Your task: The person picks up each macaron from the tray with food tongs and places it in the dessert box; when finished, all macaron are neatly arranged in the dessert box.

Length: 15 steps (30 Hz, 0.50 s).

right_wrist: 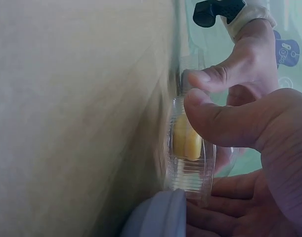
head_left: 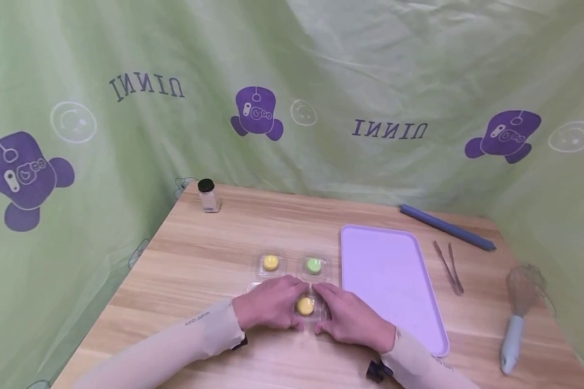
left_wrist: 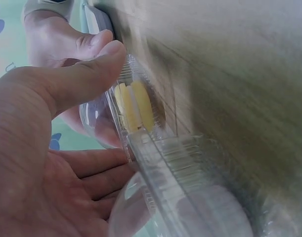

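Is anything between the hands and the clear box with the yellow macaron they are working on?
Nothing visible. The left hand and right hand both already grip the clear box holding the yellow macaron, thumbs on its near edge. Only the box's own plastic lies between fingers and macaron.

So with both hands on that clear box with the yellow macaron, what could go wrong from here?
1. Both thumbs press the thin clear box; the left hand and right hand might crush the yellow macaron.
2. The box could slip and knock the green macaron pack just behind it.
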Each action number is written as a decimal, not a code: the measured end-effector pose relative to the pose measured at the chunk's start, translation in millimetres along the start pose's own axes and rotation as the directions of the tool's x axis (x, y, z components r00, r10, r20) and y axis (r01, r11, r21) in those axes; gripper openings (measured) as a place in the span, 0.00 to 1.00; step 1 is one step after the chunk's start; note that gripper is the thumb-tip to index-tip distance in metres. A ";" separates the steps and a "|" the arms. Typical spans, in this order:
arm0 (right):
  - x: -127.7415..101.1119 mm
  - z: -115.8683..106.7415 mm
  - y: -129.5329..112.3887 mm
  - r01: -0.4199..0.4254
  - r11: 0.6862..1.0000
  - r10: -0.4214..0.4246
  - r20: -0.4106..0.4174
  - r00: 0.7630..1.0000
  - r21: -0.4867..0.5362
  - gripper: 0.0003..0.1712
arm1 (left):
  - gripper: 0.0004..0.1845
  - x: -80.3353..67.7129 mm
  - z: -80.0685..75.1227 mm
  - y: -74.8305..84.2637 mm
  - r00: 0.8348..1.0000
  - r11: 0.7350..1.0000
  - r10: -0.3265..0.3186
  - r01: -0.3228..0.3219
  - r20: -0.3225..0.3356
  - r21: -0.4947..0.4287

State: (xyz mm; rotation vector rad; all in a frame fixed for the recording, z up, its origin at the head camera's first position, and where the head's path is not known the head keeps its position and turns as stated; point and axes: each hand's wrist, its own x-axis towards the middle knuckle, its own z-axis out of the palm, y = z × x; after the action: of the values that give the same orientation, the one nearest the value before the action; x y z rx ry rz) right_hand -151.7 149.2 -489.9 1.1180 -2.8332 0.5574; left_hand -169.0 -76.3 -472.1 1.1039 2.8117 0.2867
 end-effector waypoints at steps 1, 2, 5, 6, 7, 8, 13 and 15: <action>-0.6 0.3 -0.4 0.000 1.000 0.000 -0.001 1.000 -0.002 0.50 | 0.38 0.0 0.2 0.4 1.000 1.000 0.001 -0.001 0.001 0.008; -1.1 0.7 -0.8 0.001 1.000 -0.001 -0.001 1.000 -0.007 0.50 | 0.38 -0.1 0.3 0.8 1.000 1.000 0.001 -0.001 0.002 0.011; -1.9 1.5 -1.7 -0.003 1.000 0.003 0.001 1.000 -0.023 0.50 | 0.37 0.0 0.7 1.3 1.000 1.000 0.007 -0.007 0.002 0.017; -2.2 1.7 -2.0 -0.005 1.000 0.005 0.002 1.000 -0.027 0.50 | 0.37 0.1 0.8 1.4 1.000 1.000 0.011 -0.011 0.001 0.020; -2.1 1.7 -2.2 -0.007 0.999 0.007 0.002 1.000 -0.032 0.50 | 0.37 0.1 0.7 1.5 1.000 1.000 0.014 -0.014 0.000 0.023; -2.1 1.8 -2.3 -0.009 0.999 0.009 0.002 1.000 -0.037 0.50 | 0.38 -0.1 0.5 1.7 1.000 1.000 0.017 -0.016 -0.002 0.024; -2.6 2.0 -2.9 0.001 0.999 -0.001 -0.002 1.000 -0.048 0.51 | 0.39 -0.7 0.1 2.2 1.000 0.999 0.019 -0.019 -0.004 0.028; -2.9 2.4 -3.0 0.011 0.998 -0.011 -0.008 1.000 -0.054 0.51 | 0.41 -0.8 -0.7 2.4 1.000 1.000 0.012 -0.012 0.003 0.018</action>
State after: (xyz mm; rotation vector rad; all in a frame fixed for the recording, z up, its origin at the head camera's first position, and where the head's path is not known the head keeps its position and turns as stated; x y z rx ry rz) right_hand -147.3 148.2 -491.7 1.1188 -2.8152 0.4811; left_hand -166.9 -75.2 -470.9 1.1248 2.8113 0.2613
